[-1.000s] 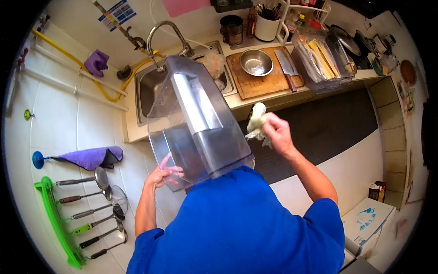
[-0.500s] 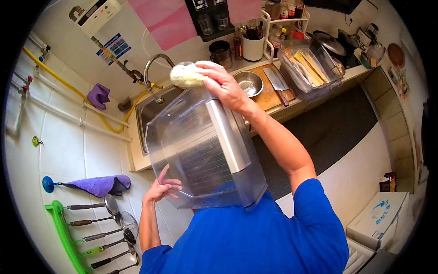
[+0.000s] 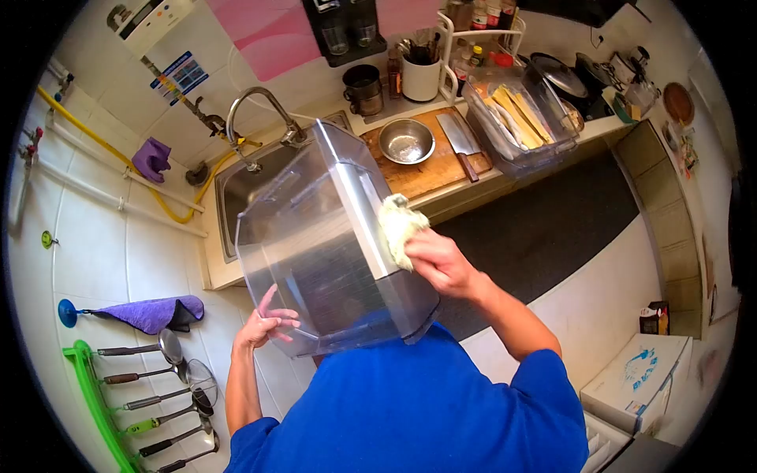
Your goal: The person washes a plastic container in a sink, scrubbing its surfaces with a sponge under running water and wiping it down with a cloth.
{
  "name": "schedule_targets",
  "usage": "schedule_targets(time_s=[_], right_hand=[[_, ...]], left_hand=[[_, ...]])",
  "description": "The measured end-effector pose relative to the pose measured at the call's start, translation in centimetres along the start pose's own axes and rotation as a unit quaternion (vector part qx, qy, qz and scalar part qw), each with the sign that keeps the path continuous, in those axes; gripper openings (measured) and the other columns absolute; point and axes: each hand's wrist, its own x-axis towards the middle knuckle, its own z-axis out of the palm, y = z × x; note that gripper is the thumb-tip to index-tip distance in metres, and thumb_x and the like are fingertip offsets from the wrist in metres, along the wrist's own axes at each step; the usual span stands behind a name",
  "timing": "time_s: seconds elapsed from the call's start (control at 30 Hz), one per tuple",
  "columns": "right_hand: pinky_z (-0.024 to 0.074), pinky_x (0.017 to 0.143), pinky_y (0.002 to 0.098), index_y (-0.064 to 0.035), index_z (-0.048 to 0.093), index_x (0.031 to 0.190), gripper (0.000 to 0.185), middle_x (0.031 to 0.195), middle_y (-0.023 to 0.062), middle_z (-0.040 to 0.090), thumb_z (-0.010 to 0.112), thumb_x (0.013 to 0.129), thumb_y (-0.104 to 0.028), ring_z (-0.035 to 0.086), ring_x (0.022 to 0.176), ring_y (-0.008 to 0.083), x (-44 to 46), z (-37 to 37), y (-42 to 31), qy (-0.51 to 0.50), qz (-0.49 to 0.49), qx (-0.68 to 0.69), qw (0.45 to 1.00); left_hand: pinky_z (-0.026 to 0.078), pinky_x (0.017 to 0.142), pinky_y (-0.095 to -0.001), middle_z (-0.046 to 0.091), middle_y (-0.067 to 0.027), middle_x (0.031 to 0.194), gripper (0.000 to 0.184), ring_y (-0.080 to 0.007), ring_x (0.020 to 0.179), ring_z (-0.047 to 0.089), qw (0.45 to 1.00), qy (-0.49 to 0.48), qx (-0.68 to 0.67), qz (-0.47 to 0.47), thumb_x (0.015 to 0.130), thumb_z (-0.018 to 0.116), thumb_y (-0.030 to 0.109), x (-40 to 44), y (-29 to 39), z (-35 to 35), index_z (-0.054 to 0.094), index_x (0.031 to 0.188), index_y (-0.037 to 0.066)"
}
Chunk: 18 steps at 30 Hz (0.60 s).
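Observation:
A clear plastic refrigerator drawer [image 3: 303,260] with a silver front strip is tilted up against my blue shirt, its far end near the sink. My left hand [image 3: 270,322] supports the drawer at its lower left corner, with fingers spread along the plastic wall. In my right hand [image 3: 443,262] is a bunched pale yellow cloth [image 3: 400,229], closed in the fingers. The cloth presses on the right edge of the drawer's silver front strip. My right palm is hidden from above.
Beyond the drawer are the sink [image 3: 229,197] and faucet [image 3: 256,98]. A metal bowl [image 3: 406,142] and a cleaver [image 3: 457,135] lie on the cutting board [image 3: 386,180]. Another clear bin [image 3: 544,158] holds yellow and whitish long food items. Ladles hang from a green rack [image 3: 98,410] at left.
My right hand has brought the cloth from the drawer's far top corner down along the silver strip toward me. My left hand keeps its place on the drawer. The view has shifted slightly.

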Motion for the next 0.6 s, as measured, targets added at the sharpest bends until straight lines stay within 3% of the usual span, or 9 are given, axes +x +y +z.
schedule_targets(time_s=[0.03,0.1,0.23,0.3,0.33,0.47,0.53,0.57,0.6], right_hand=[[0.0459,0.089,0.0443,0.0006,0.061,0.099,0.008,0.096,0.0155,0.059,0.059,0.091,0.0,0.058,0.099,0.0378,1.9,-0.9,-0.5,-0.008,-0.049,-0.016,0.999],[0.0429,0.095,0.0455,0.0006,0.058,0.099,0.009,0.099,0.0159,0.058,0.056,0.093,-0.005,0.055,0.105,0.0375,4.3,-2.5,0.1,-0.031,-0.074,-0.115,0.99],[0.042,0.094,0.0465,0.0005,0.057,0.099,0.014,0.098,0.0173,0.055,0.054,0.095,-0.013,0.052,0.1,0.0362,6.8,-2.3,2.2,0.112,-0.164,-0.075,0.977],[0.0416,0.094,0.0467,0.0007,0.057,0.098,0.016,0.096,0.0174,0.054,0.056,0.095,-0.015,0.052,0.099,0.0364,5.3,-2.0,1.9,0.044,-0.083,0.052,0.994],[0.0422,0.092,0.0467,0.001,0.057,0.095,0.018,0.095,0.0174,0.053,0.058,0.095,-0.017,0.052,0.097,0.0371,4.2,-2.5,1.2,-0.004,-0.084,0.035,0.996],[0.0464,0.091,0.0409,0.0022,0.063,0.103,0.022,0.1,0.0158,0.059,0.069,0.086,-0.01,0.057,0.099,0.032,-2.3,-1.0,1.6,0.042,-0.089,0.112,0.989],[0.0487,0.091,0.0343,0.0027,0.065,0.109,0.029,0.107,0.0124,0.065,0.074,0.083,-0.007,0.062,0.101,0.0232,-4.8,-1.1,2.6,0.077,0.022,0.125,0.989],[0.0499,0.089,0.0287,0.0021,0.066,0.11,0.025,0.109,0.0069,0.069,0.073,0.088,-0.007,0.063,0.097,0.0142,-5.8,-1.0,2.8,0.101,0.157,0.214,0.959],[0.0498,0.088,0.0271,0.0011,0.067,0.111,0.023,0.109,0.0045,0.069,0.072,0.09,-0.008,0.062,0.096,0.0113,-6.1,-0.6,3.0,0.146,0.177,0.255,0.939]], left_hand=[[0.063,0.075,-0.0562,0.062,-0.0293,0.124,0.102,-0.0413,0.11,0.068,1.0,-0.001,0.003,0.0,0.084,0.06,-0.001,0.0,0.3,0.6,0.001,0.163,0.027],[0.064,0.075,-0.056,0.062,-0.0294,0.124,0.102,-0.0413,0.11,0.068,1.0,-0.004,0.013,0.0,0.084,0.06,-0.001,0.4,0.8,1.8,0.001,0.163,0.027],[0.064,0.075,-0.0557,0.062,-0.0288,0.125,0.102,-0.0422,0.111,0.067,1.0,-0.003,0.002,0.003,0.086,0.062,0.0,0.0,-0.4,3.7,0.002,0.163,0.03],[0.064,0.074,-0.0563,0.061,-0.0285,0.125,0.102,-0.0422,0.112,0.067,1.0,0.002,-0.025,0.012,0.086,0.061,-0.001,-0.3,-1.8,4.2,0.002,0.162,0.031],[0.064,0.074,-0.0563,0.061,-0.0285,0.125,0.102,-0.0422,0.112,0.067,1.0,0.004,-0.026,0.011,0.086,0.061,-0.001,-0.6,-2.3,4.9,0.002,0.162,0.031],[0.063,0.073,-0.0594,0.062,-0.0273,0.122,0.102,-0.041,0.11,0.068,0.996,0.062,-0.059,-0.005,0.086,0.055,-0.004,-3.3,-4.0,6.7,-0.004,0.162,0.028],[0.062,0.073,-0.0607,0.062,-0.0272,0.122,0.101,-0.0408,0.11,0.068,0.995,0.081,-0.066,-0.005,0.086,0.054,-0.004,-3.7,-4.3,6.3,-0.004,0.162,0.028],[0.062,0.073,-0.061,0.062,-0.0269,0.122,0.101,-0.0406,0.109,0.068,0.995,0.077,-0.071,0.002,0.086,0.052,-0.005,-3.8,-4.2,5.9,-0.004,0.162,0.028],[0.062,0.073,-0.0613,0.062,-0.0267,0.122,0.1,-0.0405,0.109,0.068,0.994,0.073,-0.078,0.007,0.086,0.051,-0.006,-4.0,-4.4,5.7,-0.004,0.162,0.028]])
